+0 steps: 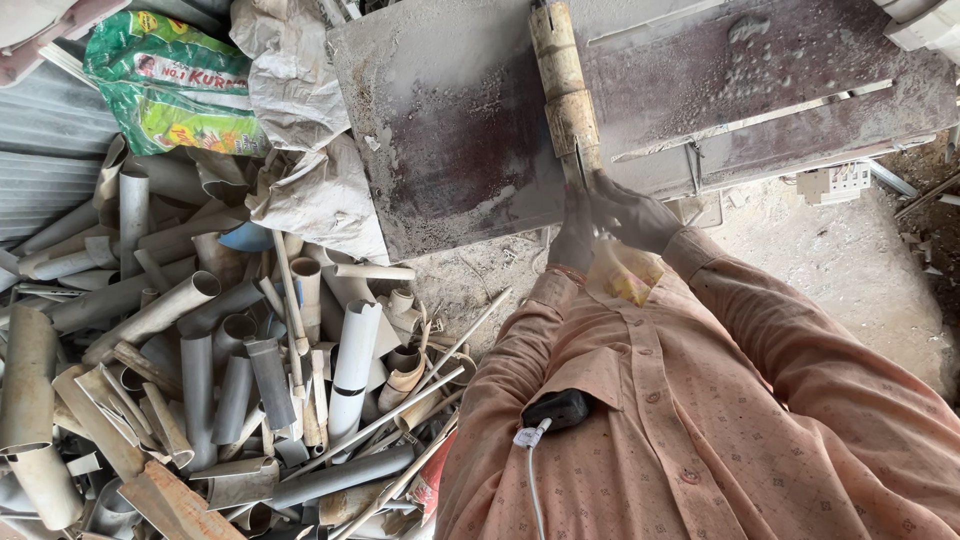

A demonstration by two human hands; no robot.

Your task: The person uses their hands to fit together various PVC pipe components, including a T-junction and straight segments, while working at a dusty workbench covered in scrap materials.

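Upper left of the frame: we note a green printed bag (170,80) lying on corrugated sheet, with crumpled grey sacking (300,110) just to its right.

Lower left: a heap of cut pipe offcuts (200,380), grey and off-white, tubes and split halves mixed with thin rods.

Upper centre: a dusty metal work table (450,140) with slots in its top. On it lies a pale jointed pipe piece (565,90), running from the top edge down toward us.

Centre: our left hand (573,235) and right hand (630,215) meet at the near end of that pipe piece, at the table's edge. Both look closed around something there (blur hides exactly what; we cannot tell the grasp for certain). A yellowish scrap (625,272) shows just below them.

Lower right: our peach patterned shirt (720,420), with a black device (558,408) and white cable clipped at the chest.
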